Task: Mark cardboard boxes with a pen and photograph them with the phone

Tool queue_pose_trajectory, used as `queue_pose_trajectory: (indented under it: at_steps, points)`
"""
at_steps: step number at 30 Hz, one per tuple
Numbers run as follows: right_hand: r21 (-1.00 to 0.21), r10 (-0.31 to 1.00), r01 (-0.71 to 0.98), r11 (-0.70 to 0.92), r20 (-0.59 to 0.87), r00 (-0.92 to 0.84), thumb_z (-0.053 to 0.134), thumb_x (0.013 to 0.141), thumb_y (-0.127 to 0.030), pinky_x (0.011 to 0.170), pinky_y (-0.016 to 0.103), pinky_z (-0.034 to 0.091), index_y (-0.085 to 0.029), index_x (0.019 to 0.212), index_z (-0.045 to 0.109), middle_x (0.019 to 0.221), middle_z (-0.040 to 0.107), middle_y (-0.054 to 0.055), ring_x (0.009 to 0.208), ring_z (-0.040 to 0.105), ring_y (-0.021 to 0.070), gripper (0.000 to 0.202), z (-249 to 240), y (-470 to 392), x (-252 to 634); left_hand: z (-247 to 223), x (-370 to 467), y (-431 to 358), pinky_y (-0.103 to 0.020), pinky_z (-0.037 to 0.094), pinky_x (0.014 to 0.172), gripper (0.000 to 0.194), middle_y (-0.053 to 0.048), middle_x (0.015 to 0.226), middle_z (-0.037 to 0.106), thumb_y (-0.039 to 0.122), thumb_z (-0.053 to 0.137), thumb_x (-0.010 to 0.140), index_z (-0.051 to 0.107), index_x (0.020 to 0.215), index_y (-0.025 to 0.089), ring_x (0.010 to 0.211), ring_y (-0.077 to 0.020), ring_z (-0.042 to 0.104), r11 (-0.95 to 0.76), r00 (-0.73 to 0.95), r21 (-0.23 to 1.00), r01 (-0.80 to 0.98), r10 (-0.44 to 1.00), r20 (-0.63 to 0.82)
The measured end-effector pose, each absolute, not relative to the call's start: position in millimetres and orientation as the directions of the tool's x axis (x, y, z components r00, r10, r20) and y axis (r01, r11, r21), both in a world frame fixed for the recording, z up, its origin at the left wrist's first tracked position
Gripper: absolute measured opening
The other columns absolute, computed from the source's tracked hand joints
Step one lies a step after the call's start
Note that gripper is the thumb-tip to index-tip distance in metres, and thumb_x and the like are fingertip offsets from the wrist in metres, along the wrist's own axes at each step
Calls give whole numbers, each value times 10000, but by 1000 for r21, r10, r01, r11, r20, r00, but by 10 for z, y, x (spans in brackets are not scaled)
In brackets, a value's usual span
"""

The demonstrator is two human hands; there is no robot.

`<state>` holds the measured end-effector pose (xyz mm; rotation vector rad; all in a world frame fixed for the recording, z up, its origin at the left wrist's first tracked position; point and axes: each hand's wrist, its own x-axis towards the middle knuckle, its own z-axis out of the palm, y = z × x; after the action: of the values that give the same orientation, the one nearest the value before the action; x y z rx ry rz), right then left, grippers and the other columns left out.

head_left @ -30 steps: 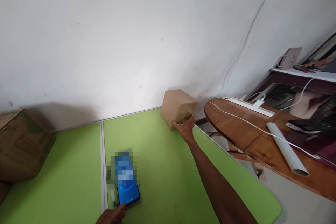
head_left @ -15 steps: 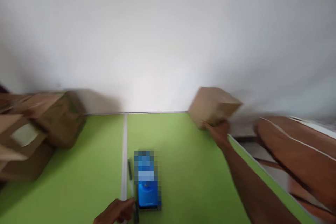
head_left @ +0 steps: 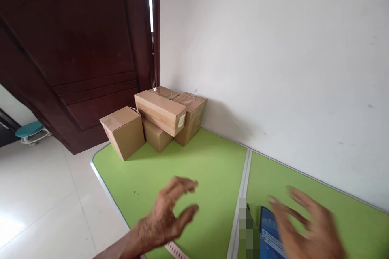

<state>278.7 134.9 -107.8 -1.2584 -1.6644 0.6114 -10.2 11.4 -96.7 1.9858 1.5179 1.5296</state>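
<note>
My left hand (head_left: 170, 212) hovers over the green table (head_left: 209, 162), fingers and thumb apart, holding nothing. To the right, my right hand (head_left: 310, 226), somewhat blurred, is spread above a phone (head_left: 269, 224) and hides part of it. Left of the phone lies a dark pen (head_left: 248, 207), mostly covered by pixelation. Under my left wrist a pink strip with dark marks (head_left: 176, 251) shows partly. Beyond the hands, a long cardboard box (head_left: 161, 107) rests on a smaller box (head_left: 156, 135). A cube-like box (head_left: 124, 131) stands left of them, and a taped box (head_left: 194, 119) right.
A further taped box (head_left: 164, 91) sits behind the pile. The white wall (head_left: 273, 68) borders the table's far edge. At left are a dark red door (head_left: 75, 48), a tiled floor (head_left: 45, 194) and a teal stool (head_left: 29, 129). A pale seam (head_left: 243, 182) divides the tabletop.
My view has swung left towards the boxes and door. My right hand has let go of the cardboard box at the right, which is out of view. My left hand has risen and opened.
</note>
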Motion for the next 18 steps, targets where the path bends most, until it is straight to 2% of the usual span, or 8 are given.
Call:
queue_pose_trajectory:
  at_steps: [2, 3, 5, 7, 9, 10, 15, 18]
  points:
    - [-830, 946, 457, 320, 307, -105, 677, 946, -721, 747, 564, 678, -324, 1436, 634, 1542, 619, 172, 1101, 746, 406, 633, -1097, 1354, 2120, -797, -631, 87, -458, 627, 1033, 504, -146, 1350, 721, 267, 681, 1054, 574, 1546, 248, 1263, -275, 703, -304, -244, 465, 832, 552, 797]
    - [-841, 944, 432, 326, 267, -192, 657, 947, -727, 857, 600, 671, -270, 1418, 639, 1544, 628, 183, 1125, 751, 401, 657, -1092, 1327, 1773, -706, -957, 56, -491, 590, 1086, 514, -155, 1383, 703, 314, 708, 1040, 582, 1532, 233, 1324, -299, 661, -178, -306, 401, 899, 400, 864]
    - [-867, 897, 334, 369, 238, -374, 616, 957, -730, 965, 613, 646, -243, 1407, 639, 1518, 653, 189, 1133, 752, 376, 664, -1065, 1222, 1123, -564, -1672, -19, -541, 506, 1167, 604, -202, 1528, 609, 458, 707, 1030, 558, 1546, 181, 1457, -351, 534, 13, -493, 499, 867, 176, 852]
    - [-900, 832, 250, 356, 184, -523, 635, 955, -705, 1016, 603, 632, -243, 1477, 603, 1563, 625, 192, 1221, 732, 380, 698, -1042, 1096, 580, -529, -2368, -57, -567, 384, 1270, 835, -210, 1683, 456, 678, 624, 1009, 424, 1654, 186, 1561, -373, 416, 23, -741, 742, 670, 80, 666]
    - [-937, 771, 175, 303, 133, -622, 669, 943, -687, 1108, 591, 593, -240, 1577, 532, 1641, 561, 192, 1389, 655, 390, 787, -1036, 1005, 138, -611, -2935, -3, -565, 226, 1355, 975, -212, 1758, 351, 826, 486, 990, 333, 1704, 181, 1655, -379, 288, -13, -876, 892, 452, 182, 446]
    - [-954, 746, 151, 260, 99, -658, 695, 927, -692, 1159, 587, 560, -239, 1632, 477, 1695, 504, 191, 1479, 589, 395, 866, -1039, 982, -56, -684, -3145, 61, -589, 218, 1353, 997, -239, 1749, 369, 855, 431, 988, 364, 1691, 151, 1658, -402, 289, -19, -889, 920, 392, 251, 384]
    - [-972, 719, 201, 126, -50, -693, 833, 783, -759, 1374, 614, 250, -188, 1778, 181, 1859, 161, 196, 1728, 130, 409, 1319, -1062, 1015, -808, -1101, -3370, 390, -663, 434, 1210, 1230, -279, 1472, 689, 1054, 186, 834, 681, 1448, 110, 1473, -488, 561, -69, -741, 983, 172, 648, 175]
    - [-975, 746, 143, 171, 33, -665, 887, 741, -720, 1380, 596, 241, -194, 1772, 207, 1841, 223, 206, 1718, 169, 411, 1342, -1089, 994, -977, -1313, -3040, 261, -617, 523, 1125, 1187, -237, 1314, 787, 1094, 282, 782, 787, 1295, 150, 1339, -472, 664, -84, -623, 987, 137, 767, 152]
